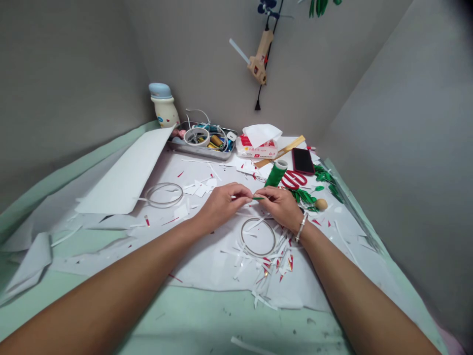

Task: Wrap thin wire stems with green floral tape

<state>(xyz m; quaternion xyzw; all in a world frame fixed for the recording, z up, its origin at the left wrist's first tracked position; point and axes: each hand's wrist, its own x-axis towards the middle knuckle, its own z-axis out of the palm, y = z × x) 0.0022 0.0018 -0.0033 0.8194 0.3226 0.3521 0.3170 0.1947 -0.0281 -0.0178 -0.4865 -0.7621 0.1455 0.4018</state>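
The left hand [221, 204] and the right hand [279, 207] both pinch one thin green strip [258, 198] between their fingertips, held at the centre. Just beyond, at twelve o'clock, sits one green tape roll [275, 173] — one thin round wire ring [257, 236] lies at six.

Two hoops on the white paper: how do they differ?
The far hoop looks paler, with a wider band; the near hoop reads as a thin, darker line. The near hoop lies among white strips and red slivers, below the right hand. The far hoop sits left of the left hand, with fewer scraps. Both lie flat on the paper.
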